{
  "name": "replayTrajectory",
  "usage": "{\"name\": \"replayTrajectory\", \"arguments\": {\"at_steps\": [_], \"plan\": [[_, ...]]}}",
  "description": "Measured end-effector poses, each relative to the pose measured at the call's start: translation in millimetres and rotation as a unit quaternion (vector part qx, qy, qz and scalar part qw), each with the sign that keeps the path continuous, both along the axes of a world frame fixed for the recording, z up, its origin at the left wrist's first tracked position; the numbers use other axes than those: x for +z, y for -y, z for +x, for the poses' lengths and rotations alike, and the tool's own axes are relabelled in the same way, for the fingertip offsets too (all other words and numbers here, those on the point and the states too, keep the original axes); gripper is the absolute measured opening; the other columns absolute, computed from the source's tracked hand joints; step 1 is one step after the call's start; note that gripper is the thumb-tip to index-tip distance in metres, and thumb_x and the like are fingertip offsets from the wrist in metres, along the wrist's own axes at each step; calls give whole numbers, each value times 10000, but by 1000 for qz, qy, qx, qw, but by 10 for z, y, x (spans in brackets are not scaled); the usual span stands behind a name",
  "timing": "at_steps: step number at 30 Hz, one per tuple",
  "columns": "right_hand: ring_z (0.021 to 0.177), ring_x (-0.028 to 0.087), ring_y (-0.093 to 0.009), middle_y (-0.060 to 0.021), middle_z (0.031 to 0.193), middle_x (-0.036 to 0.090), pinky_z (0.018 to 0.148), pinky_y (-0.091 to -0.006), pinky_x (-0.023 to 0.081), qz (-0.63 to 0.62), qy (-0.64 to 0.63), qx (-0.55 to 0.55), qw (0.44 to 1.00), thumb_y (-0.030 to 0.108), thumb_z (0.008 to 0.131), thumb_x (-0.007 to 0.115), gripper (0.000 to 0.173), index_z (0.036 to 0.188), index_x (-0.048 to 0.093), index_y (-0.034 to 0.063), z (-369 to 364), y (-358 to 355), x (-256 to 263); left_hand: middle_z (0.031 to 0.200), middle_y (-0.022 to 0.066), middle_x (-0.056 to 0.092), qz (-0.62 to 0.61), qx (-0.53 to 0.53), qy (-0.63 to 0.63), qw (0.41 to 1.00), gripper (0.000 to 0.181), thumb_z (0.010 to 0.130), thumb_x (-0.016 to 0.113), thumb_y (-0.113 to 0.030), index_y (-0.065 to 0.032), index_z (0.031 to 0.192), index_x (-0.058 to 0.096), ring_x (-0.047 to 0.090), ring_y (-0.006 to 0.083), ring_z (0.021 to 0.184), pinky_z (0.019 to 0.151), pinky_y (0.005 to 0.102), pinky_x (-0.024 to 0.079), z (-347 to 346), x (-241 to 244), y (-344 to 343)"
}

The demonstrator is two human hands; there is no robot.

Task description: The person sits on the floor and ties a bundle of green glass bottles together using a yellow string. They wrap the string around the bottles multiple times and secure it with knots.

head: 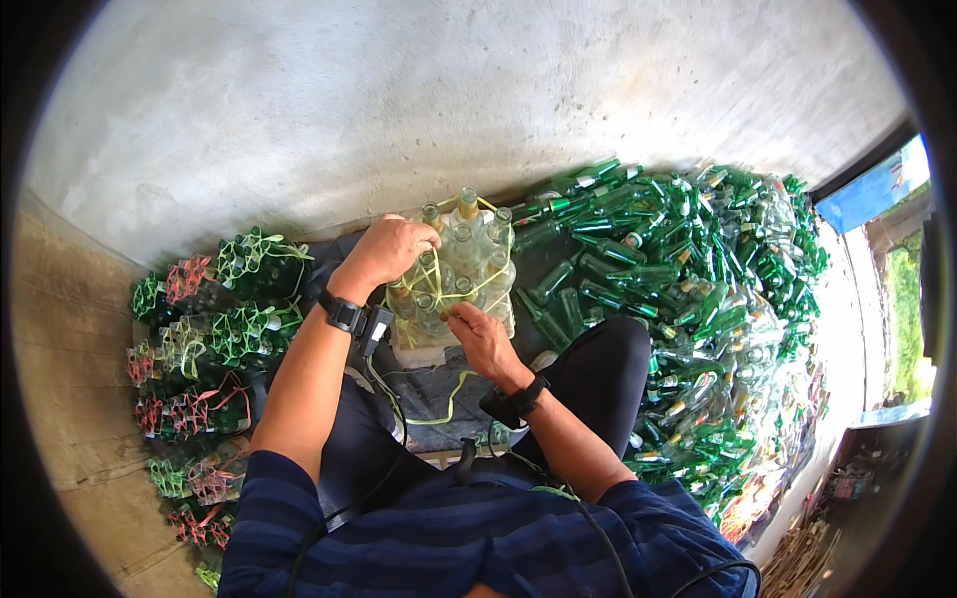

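A cluster of clear glass bottles (465, 250) stands upright before me on a pale block (426, 354). Yellow-green plastic strapping (439, 293) runs around and between the bottle necks, with several strands meeting near the front. My left hand (396, 247) is at the cluster's left rear, fingers pinched on a strand of the strapping. At the front, my right hand (484, 340) pinches the strapping close to where the strands meet. Its fingertips partly hide what they hold. A loose end of strapping (454, 396) hangs below the block, over dark sheeting (426, 389).
A large heap of loose green and clear bottles (673, 276) lies on the right. Strapped bundles of bottles (247, 333) stand at the left in green, yellow and red strapping. A concrete wall (448, 97) rises behind. My bent knee (624, 351) is beside the heap.
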State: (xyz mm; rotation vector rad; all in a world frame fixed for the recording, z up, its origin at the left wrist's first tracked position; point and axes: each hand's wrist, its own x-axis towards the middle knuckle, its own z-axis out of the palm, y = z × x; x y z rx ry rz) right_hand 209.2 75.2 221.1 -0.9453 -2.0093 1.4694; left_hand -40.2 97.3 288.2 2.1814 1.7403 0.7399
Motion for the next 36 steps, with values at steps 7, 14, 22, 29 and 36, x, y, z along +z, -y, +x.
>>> {"name": "replayTrajectory", "arguments": {"at_steps": [7,14,22,29,36], "plan": [[790,697,-378,-225,848,678,698,-427,520,7,3,2,1000,193,1038,576,199,1111,662,30,17,-6,36,882,166,726,-23,20,25,999,119,903,659,-138,-75,997,697,710,388,864,754,470,544,19,-10,-25],[803,702,-399,-230,848,678,696,-436,524,11,16,4,1000,189,1037,572,192,1101,655,29,24,-6,40,858,164,703,-2,10,13,1000,97,882,664,-108,-67,967,644,704,389,847,729,474,534,19,-48,-45],[803,704,-401,-227,832,676,694,-444,527,17,18,13,1000,187,1028,579,192,1091,656,24,39,-22,42,858,141,723,-18,18,11,1000,66,873,655,-87,-71,934,677,713,361,861,748,454,545,44,-55,-40],[718,643,-220,-145,790,663,683,-355,501,8,40,22,999,181,1020,602,224,1132,695,11,48,-35,32,911,124,764,-32,5,-14,999,175,870,609,-57,-93,931,769,726,339,885,798,436,570,-1,-103,-48],[759,664,-301,-176,819,670,697,-399,511,19,49,34,998,200,1019,592,228,1127,682,22,68,-84,-63,928,128,773,-31,-10,-13,999,217,882,593,-78,-112,942,798,727,340,902,817,443,570,-43,-170,-61]]}}
